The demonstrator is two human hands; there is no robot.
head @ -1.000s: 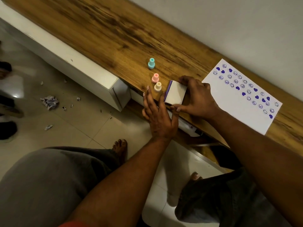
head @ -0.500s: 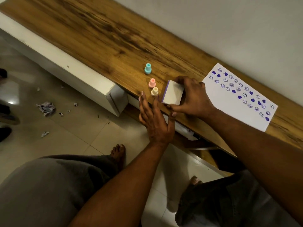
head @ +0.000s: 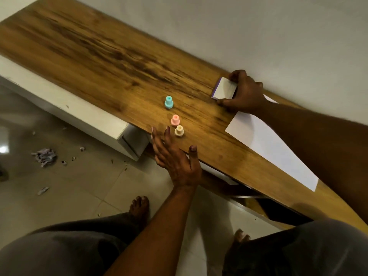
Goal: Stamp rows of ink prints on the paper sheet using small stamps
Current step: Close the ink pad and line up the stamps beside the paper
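Three small stamps stand on the wooden shelf (head: pixel 99 62): a teal stamp (head: pixel 168 102), a pink stamp (head: pixel 175 119) and a cream stamp (head: pixel 179 130). My left hand (head: pixel 175 156) is flat and spread at the shelf's front edge, its fingertips just left of the cream stamp, holding nothing. My right hand (head: pixel 244 92) grips a white ink pad box with a purple edge (head: pixel 224 91) near the wall, at the far side of the shelf. The white paper sheet (head: pixel 268 144) lies to the right; my right forearm covers its printed part.
A white wall runs right behind the shelf. A white cabinet (head: pixel 83 120) sits under the shelf's left part. Crumpled paper scraps (head: pixel 44 156) lie on the tiled floor. My knees and bare feet are below the shelf edge.
My right hand has carried the ink pad box from beside the cream stamp back toward the wall. The left hand stays flat at the front edge. The camera view has shifted.
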